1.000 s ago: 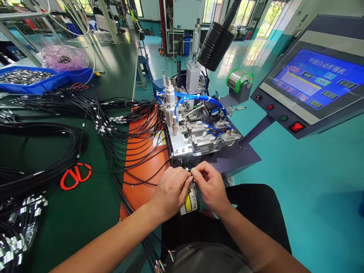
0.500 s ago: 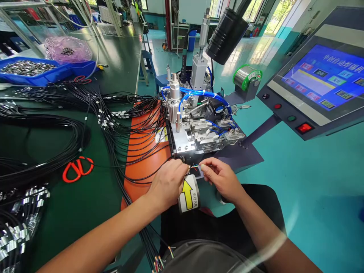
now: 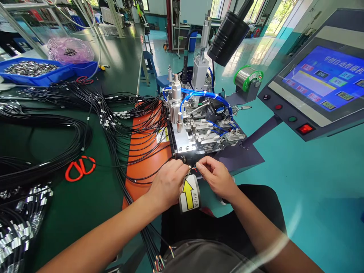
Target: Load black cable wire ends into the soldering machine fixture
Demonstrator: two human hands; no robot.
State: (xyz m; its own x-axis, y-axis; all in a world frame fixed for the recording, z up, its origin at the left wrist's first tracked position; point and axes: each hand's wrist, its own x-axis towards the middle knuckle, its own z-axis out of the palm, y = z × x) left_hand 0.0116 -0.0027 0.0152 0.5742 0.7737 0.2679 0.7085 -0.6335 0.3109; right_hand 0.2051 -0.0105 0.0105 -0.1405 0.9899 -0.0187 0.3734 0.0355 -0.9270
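Observation:
My left hand is closed round the end of a black cable at the front edge of the machine. Thin coloured wires stick out from that end, past my thumb. My right hand pinches those wires between thumb and fingertips, close beside the left. Just below the fingers is a round part with a white label and yellow arrow. Many black cables run from the machine's left side across an orange surface. The cable's grip inside my left hand is mostly hidden.
Red-handled scissors lie on the green table among cable bundles. A blue tray of small metal parts stands at the back left. At right are a control screen and a solder spool. A black lamp hangs above.
My right hand has moved slightly left, its fingertips now closer to my left hand along the wires. My left hand stays nearly still. The whole view has shifted slightly.

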